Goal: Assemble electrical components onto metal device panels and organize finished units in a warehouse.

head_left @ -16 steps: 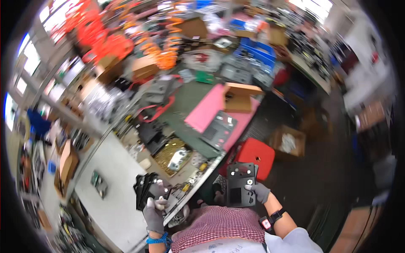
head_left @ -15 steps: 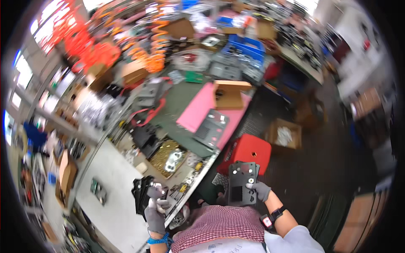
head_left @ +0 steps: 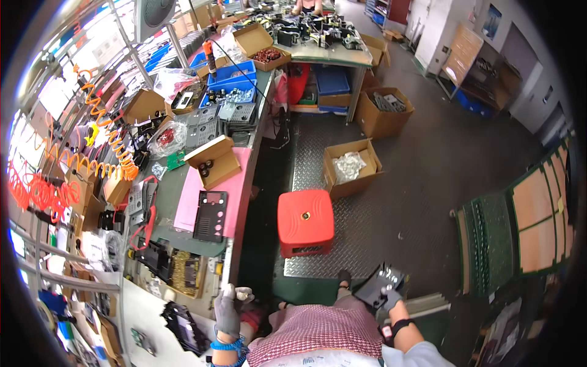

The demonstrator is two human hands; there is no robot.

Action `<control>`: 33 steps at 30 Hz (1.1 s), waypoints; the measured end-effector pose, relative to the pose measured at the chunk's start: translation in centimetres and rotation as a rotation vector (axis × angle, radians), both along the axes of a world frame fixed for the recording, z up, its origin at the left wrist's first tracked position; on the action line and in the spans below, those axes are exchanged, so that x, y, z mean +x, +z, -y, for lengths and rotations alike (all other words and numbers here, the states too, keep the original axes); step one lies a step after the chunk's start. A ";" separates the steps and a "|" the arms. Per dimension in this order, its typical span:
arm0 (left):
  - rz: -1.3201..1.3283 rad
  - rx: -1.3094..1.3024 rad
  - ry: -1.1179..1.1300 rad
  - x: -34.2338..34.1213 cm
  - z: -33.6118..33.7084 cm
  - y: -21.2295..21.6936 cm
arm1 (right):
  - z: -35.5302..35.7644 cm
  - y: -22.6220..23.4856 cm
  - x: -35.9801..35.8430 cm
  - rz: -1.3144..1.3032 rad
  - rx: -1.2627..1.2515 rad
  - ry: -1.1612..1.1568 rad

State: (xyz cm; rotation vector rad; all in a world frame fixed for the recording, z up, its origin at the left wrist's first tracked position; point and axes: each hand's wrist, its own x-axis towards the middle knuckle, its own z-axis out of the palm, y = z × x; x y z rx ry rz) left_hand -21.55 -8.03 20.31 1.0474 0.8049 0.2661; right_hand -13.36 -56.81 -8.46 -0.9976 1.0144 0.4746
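Black panel (head_left: 380, 285), flat, squarish, pale fittings on its face, one in hand. It sat right of the red stool (head_left: 306, 221), low over the metal floor (head_left: 391, 202). Right hand (head_left: 389, 298), grey-gloved, fingers clamped on the panel's near edge, thumb on top. Left hand (head_left: 229, 307), also gloved, left of the stool at the table (head_left: 177, 208) edge; fingers curled round a small pale piece (head_left: 244, 294). One stool, two gloved hands.
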 end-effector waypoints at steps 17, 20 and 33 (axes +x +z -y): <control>-0.064 0.057 -0.314 9.4 14.8 1.8 | 11.7 -0.7 16.0 -0.048 -0.013 0.167; -0.089 0.137 -0.393 9.5 14.3 2.3 | 9.5 -0.7 15.8 -0.150 0.142 0.123; -0.085 0.085 -0.300 5.1 7.8 1.2 | 7.8 2.0 10.9 0.019 -0.241 0.714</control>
